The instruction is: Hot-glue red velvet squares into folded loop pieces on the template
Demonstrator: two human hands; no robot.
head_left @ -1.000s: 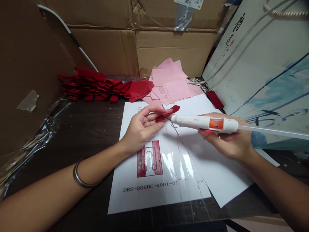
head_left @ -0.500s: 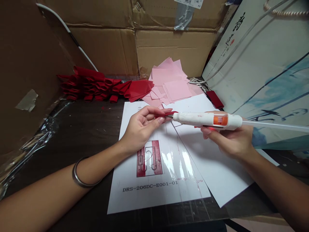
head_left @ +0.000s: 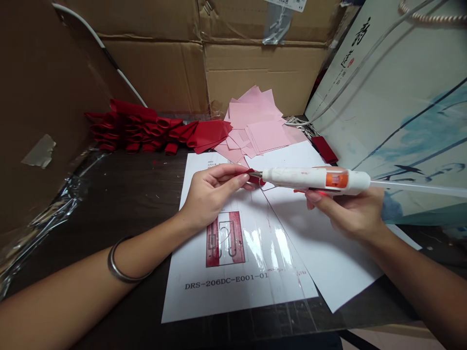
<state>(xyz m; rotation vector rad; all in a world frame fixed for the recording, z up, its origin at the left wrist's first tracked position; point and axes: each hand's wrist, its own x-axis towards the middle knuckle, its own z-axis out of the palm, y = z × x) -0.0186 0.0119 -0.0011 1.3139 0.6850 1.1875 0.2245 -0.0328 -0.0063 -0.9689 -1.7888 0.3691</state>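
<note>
My right hand is wrapped round a white hot glue gun with an orange insert, its metal nozzle pointing left. A clear glue stick runs out of its back end. Between the thumb and fingers of my left hand is a small red fabric piece, mostly hidden by the fingers and the gun. The nozzle tip reaches the fabric by my left fingertips; whether it touches is hard to tell. Below both hands lies a printed sheet with a red-and-white drawing under clear film.
Red folded fabric pieces are heaped at the back left, beside a pile of pink paper squares. Metal clips and a dark red piece lie at the back right. Cardboard and a painted white panel enclose the table.
The glue gun has shifted slightly right, with more of its nozzle showing. The red fabric has turned, and part of it now shows below the nozzle.
</note>
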